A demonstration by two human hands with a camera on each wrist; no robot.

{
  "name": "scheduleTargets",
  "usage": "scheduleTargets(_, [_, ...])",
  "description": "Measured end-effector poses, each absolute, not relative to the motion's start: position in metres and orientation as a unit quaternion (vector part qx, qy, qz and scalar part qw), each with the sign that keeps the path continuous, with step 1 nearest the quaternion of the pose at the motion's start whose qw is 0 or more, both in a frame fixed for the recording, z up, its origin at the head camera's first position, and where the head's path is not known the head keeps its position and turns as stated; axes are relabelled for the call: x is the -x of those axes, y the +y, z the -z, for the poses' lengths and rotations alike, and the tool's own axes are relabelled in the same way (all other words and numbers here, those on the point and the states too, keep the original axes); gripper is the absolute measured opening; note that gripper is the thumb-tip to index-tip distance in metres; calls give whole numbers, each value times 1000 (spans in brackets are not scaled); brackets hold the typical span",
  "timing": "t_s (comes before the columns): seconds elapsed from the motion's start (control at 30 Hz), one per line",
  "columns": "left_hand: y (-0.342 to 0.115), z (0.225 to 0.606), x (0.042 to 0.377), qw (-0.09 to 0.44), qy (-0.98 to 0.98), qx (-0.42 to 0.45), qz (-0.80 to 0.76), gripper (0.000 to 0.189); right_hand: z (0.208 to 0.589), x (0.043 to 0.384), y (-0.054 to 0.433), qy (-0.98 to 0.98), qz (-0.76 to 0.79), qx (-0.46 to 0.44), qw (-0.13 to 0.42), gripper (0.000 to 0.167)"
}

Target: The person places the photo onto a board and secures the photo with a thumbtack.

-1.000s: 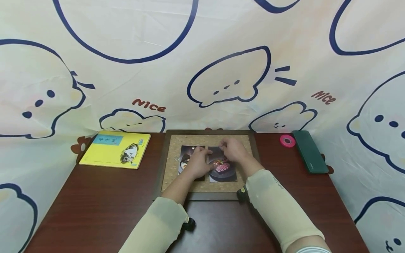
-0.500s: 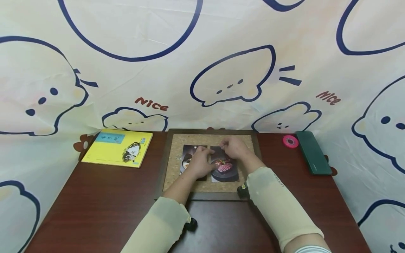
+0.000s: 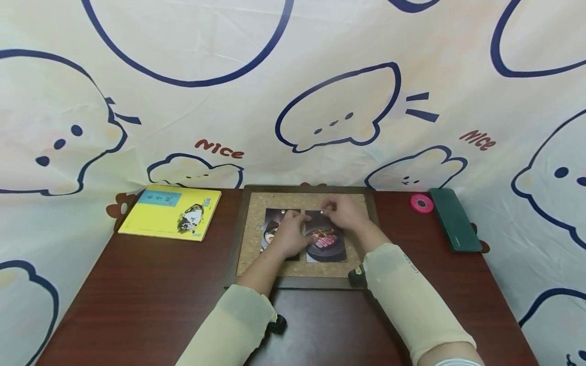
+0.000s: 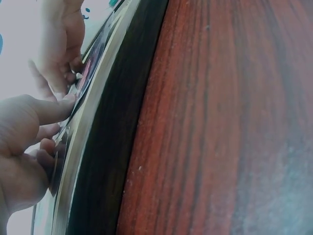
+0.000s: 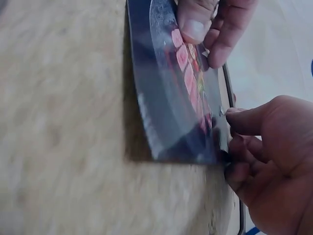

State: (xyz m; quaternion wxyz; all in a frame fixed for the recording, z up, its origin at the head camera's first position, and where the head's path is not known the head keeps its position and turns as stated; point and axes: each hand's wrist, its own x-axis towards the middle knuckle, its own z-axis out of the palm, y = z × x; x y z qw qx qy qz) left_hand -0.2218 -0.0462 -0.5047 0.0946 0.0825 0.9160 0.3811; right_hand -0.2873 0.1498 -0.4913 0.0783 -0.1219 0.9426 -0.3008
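Note:
Two dark food photos lie side by side on a framed cork board (image 3: 248, 236). My left hand (image 3: 289, 238) covers part of the left photo (image 3: 270, 218), its thumb reaching over to the right photo (image 3: 327, 253), which shows pink meat slices. In the right wrist view, that thumb rests on the printed picture. A small pale pin (image 5: 221, 111) stands near the top edge of the right photo, and another pin (image 3: 283, 211) shows at the top of the left one. My right hand (image 3: 346, 213) is at the right photo's top corner, thumb tip right beside the pin with the fingers below it.
A yellow book (image 3: 160, 216) lies at the left of the brown table (image 3: 174, 284). At the back right are a pink ring-shaped item (image 3: 421, 203) and a dark green case (image 3: 455, 221). A patterned cloth (image 3: 329, 40) hangs behind and at the sides.
My right hand has drawn slightly to the right, and the pin at the right photo's top edge now shows beside its fingertips. The left hand keeps its place on the photos.

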Motion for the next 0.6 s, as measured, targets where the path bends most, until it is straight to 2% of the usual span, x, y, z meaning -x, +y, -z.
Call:
scheduleTargets(0.17, [-45,505,220,85,917,-82,-381,61,491,279,157,950,265,158,48,18])
scheduleTargets(0.37, [-45,506,219,80,917,-84,-381,61,494,273,155,959,218,178,36,26])
scheduleTargets(0.6, [-44,508,220,76,919,-86,-378,59,495,271,152,959,231,150,65,29])
